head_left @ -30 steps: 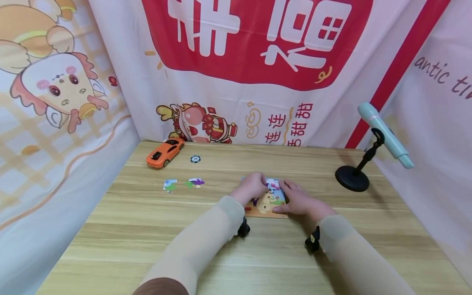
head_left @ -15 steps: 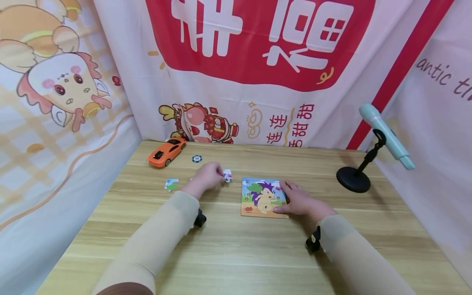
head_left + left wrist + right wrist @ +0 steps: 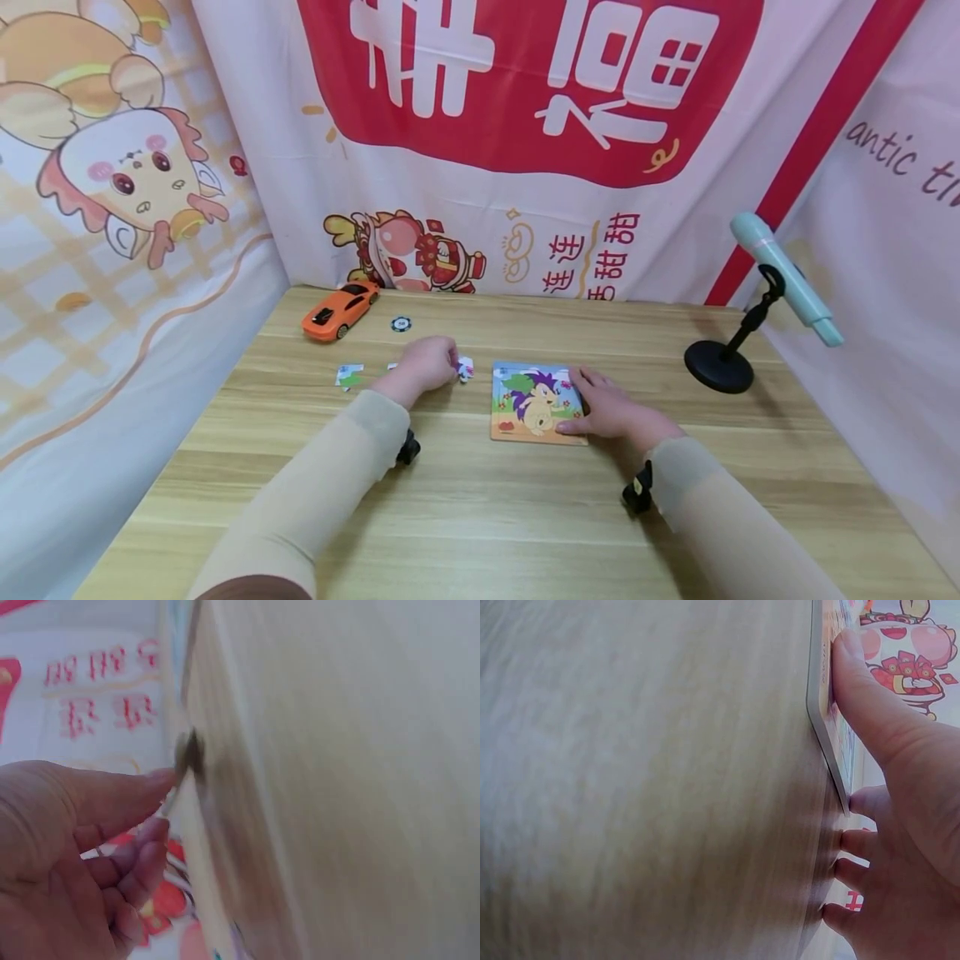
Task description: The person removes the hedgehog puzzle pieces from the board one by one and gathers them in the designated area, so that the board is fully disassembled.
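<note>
— On the pale wooden table (image 3: pixel 525 517), what has each hand got?

— The left hand (image 3: pixel 425 363) lies with fingers curled, pinching a small white jigsaw piece with purple print (image 3: pixel 465 367) at its fingertips. The piece sits low over the wood, just left of the square cardboard puzzle board with the purple-spined hedgehog picture (image 3: pixel 536 402); whether it touches the table I cannot tell. In the left wrist view the thumb and forefinger (image 3: pixel 154 780) meet at a blurred edge, and little more can be made out.

— And the other one?

— The right hand (image 3: pixel 611 410) rests on the puzzle board's right side, fingers nearly straight and spread, gripping nothing. The right wrist view shows its thumb (image 3: pixel 862 690) pressing flat on the board's face (image 3: pixel 826 720), with the other fingers lying past the board's edge on the wood.

— Are the two hands close?

— Apart, with most of the board between them.

— What else lies about?

— Two more loose pieces beside the left hand: a white-and-green one (image 3: pixel 348 375) further left, and one mostly hidden behind the hand (image 3: pixel 392 366). Toward the back wall stand an orange toy sports car (image 3: pixel 339 310) and, near it, a small dark round token (image 3: pixel 401 323). At the right, a mint-green handheld device on a black round-based stand (image 3: pixel 718 367) leans outward. Printed cartoon cloth hangings (image 3: pixel 525 125) close in the table.
</note>
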Available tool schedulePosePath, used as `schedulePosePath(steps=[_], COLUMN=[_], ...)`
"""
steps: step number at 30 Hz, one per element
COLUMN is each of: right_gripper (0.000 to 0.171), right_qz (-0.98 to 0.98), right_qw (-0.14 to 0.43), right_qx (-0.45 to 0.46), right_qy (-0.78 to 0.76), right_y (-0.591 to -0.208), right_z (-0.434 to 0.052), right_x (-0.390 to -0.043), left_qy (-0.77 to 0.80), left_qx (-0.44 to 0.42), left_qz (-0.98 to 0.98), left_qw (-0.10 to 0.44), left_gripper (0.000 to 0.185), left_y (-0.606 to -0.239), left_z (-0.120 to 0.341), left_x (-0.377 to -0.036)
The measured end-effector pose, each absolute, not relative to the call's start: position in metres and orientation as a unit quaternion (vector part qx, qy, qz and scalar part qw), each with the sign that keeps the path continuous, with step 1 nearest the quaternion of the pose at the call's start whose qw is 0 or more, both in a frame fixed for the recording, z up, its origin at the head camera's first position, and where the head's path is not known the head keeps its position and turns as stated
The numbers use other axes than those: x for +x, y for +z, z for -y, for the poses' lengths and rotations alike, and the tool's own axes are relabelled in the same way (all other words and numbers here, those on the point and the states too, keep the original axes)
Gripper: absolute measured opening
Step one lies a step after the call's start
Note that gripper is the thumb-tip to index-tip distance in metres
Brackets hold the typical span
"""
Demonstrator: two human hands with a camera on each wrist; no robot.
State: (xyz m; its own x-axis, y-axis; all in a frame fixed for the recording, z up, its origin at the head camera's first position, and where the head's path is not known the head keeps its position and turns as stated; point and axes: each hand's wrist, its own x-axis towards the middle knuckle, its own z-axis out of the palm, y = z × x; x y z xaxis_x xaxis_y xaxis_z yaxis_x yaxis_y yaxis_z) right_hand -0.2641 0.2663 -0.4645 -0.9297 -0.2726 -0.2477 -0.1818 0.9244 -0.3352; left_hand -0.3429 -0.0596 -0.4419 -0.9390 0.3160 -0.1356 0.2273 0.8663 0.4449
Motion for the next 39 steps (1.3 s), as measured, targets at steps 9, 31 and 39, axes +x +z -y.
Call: schedulePosePath(steps=[9, 31, 39], right_gripper=[0.111, 0.113, 0.114], right_qz=[-0.970, -0.970, -0.971], right_qw=[0.149, 0.153, 0.153], right_qx=[-0.117, -0.115, -0.117], right_qy=[-0.153, -0.148, -0.139], right_y=[-0.462, -0.465, -0.463], right_z=[-0.266, -0.266, -0.265], right_x=[-0.263, -0.264, -0.266], left_qy=[0.118, 0.162, 0.200], left_qx=[0.135, 0.172, 0.269], left_qz=[-0.981, -0.969, -0.936], left_qw=[0.076, 0.070, 0.112], left_gripper=[0.014, 0.034, 0.036], left_y=[-0.441, -0.435, -0.437], left_z=[0.033, 0.049, 0.000], left_x=[-0.340, -0.335, -0.311])
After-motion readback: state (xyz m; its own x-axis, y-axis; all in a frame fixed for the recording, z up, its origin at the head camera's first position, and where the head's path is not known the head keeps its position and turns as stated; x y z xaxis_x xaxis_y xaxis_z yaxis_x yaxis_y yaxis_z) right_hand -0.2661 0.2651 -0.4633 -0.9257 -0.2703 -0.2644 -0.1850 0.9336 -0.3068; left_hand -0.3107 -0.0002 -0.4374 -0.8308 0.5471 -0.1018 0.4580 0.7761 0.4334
